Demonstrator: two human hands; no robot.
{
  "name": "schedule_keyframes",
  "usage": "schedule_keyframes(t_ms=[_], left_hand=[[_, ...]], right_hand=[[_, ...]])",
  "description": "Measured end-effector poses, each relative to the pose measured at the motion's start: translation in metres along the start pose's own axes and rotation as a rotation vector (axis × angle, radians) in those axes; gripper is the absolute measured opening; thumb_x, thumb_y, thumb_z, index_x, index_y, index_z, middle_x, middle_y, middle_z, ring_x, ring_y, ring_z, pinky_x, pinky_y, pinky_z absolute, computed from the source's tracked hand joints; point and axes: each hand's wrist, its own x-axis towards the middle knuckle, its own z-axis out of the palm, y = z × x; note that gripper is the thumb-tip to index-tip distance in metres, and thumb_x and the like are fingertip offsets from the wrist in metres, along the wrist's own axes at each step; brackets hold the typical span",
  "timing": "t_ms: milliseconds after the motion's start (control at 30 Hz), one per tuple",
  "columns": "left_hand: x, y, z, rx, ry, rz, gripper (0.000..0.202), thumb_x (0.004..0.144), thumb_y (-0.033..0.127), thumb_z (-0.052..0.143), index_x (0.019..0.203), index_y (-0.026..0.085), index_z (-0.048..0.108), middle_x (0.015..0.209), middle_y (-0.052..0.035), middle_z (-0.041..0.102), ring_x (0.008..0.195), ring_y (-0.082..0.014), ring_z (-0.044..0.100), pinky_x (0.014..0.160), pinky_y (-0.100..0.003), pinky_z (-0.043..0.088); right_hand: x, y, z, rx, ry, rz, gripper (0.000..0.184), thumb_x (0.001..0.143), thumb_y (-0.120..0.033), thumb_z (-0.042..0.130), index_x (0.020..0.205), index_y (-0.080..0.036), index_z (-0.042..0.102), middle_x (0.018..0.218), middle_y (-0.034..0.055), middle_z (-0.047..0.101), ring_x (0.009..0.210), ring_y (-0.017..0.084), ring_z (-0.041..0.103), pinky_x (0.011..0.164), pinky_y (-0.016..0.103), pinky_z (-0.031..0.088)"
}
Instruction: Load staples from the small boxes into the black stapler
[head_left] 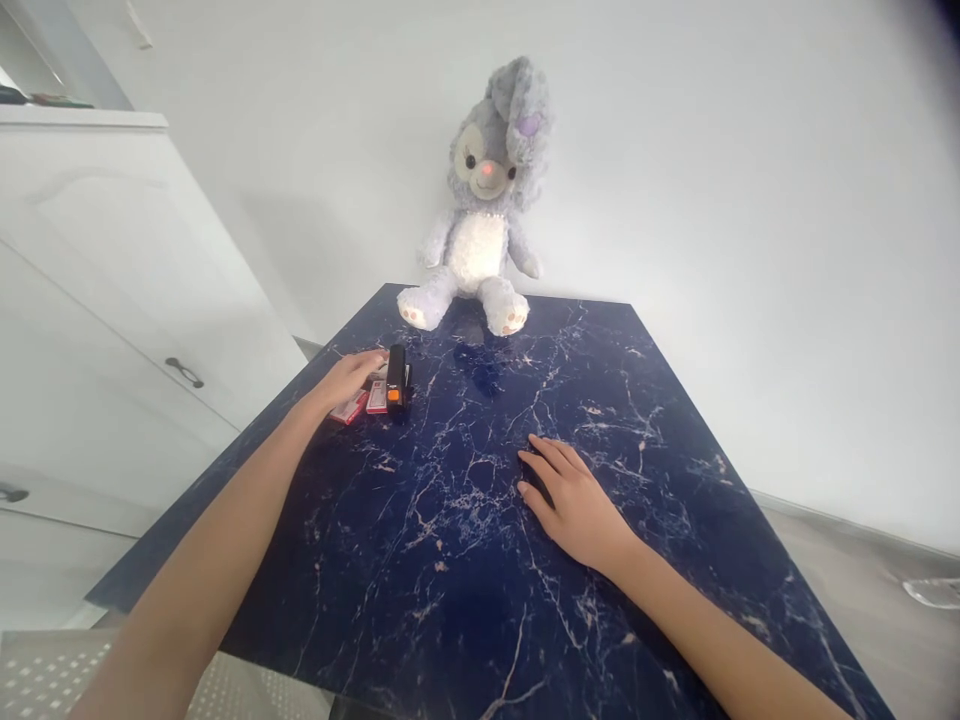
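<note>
Well apart, the left hand [346, 380] reaches over small red-and-white boxes [377, 398], its grip too hidden to tell, while the right hand [576, 505] is palm down on the blue marbled table [442, 600], fingers loosely spread. Just beside the left fingertips is a black device with an orange patch [397, 370]; beyond both hands sits a grey plush toy [480, 245].

Pale wall [750, 180], white panelled cabinet [97, 240] with dark handles [184, 373], blue marbled table [465, 610], greyish floor [862, 595]
</note>
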Motion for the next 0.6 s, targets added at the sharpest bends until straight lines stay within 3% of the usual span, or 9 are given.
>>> schedule_keyframes(t_ms=[133, 333, 467, 600], left_hand=[[0.004, 0.002, 0.012, 0.001, -0.095, 0.171, 0.049, 0.093, 0.048, 0.048, 0.128, 0.024, 0.071, 0.155, -0.004, 0.051, 0.144, -0.0303, 0.045, 0.122, -0.041, 0.03], [-0.01, 0.027, 0.029, -0.017, -0.147, 0.226, 0.051, 0.095, 0.05, 0.047, 0.134, 0.023, 0.065, 0.159, -0.0077, 0.044, 0.145, -0.0315, 0.042, 0.12, -0.044, 0.033], [-0.022, 0.049, 0.033, 0.007, -0.189, 0.27, 0.053, 0.096, 0.046, 0.046, 0.141, 0.023, 0.059, 0.155, -0.0086, 0.048, 0.138, -0.0305, 0.049, 0.115, -0.043, 0.039], [-0.027, 0.06, 0.038, 0.098, -0.089, 0.206, 0.05, 0.1, 0.046, 0.04, 0.137, 0.021, 0.062, 0.141, -0.0101, 0.062, 0.131, -0.0297, 0.055, 0.113, -0.044, 0.04]], right_hand=[[0.001, -0.001, -0.001, 0.013, 0.025, 0.001, 0.048, 0.104, -0.043, 0.042, 0.143, -0.02, 0.057, 0.156, 0.0111, 0.047, 0.144, 0.036, 0.041, 0.117, 0.061, 0.041], [0.001, -0.002, -0.001, 0.014, 0.038, -0.007, 0.047, 0.104, -0.042, 0.042, 0.142, -0.02, 0.058, 0.154, 0.012, 0.05, 0.143, 0.036, 0.042, 0.116, 0.061, 0.041], [0.001, -0.002, -0.001, 0.025, 0.047, -0.02, 0.046, 0.104, -0.042, 0.042, 0.141, -0.019, 0.058, 0.153, 0.013, 0.05, 0.142, 0.036, 0.044, 0.116, 0.062, 0.041], [0.001, -0.001, -0.001, 0.026, 0.045, -0.029, 0.046, 0.104, -0.041, 0.041, 0.141, -0.019, 0.058, 0.153, 0.013, 0.05, 0.143, 0.036, 0.043, 0.116, 0.062, 0.04]])
